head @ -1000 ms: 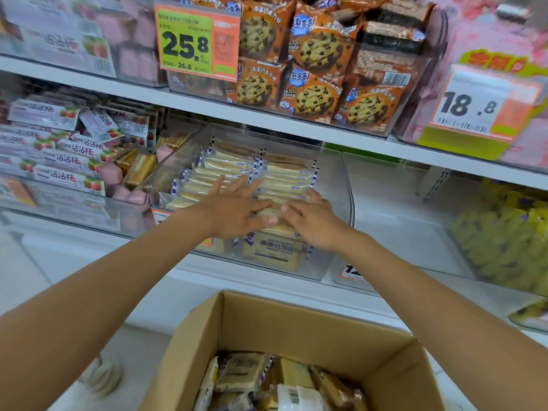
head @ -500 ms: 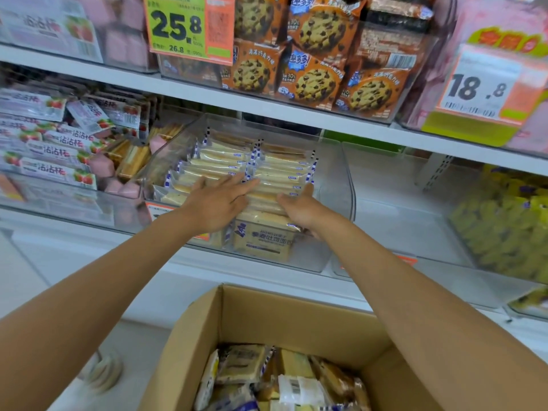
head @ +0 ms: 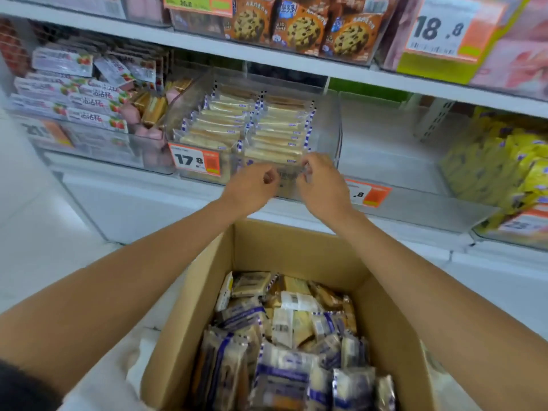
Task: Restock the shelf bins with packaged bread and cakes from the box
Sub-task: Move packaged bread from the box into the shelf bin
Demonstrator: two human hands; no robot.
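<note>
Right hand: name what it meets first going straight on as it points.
Likely the front wall of the clear bin, just ahead of the right hand; cake packets stand right behind it. Depth is unclear.

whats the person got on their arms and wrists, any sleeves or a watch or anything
Nothing worn that shows. The left arm and right arm are bare from the wrist to the frame edge: no sleeves, gloves, watch or bands, and no rings that can be made out. White fabric, likely clothing, shows under the left arm at the bottom edge.
</note>
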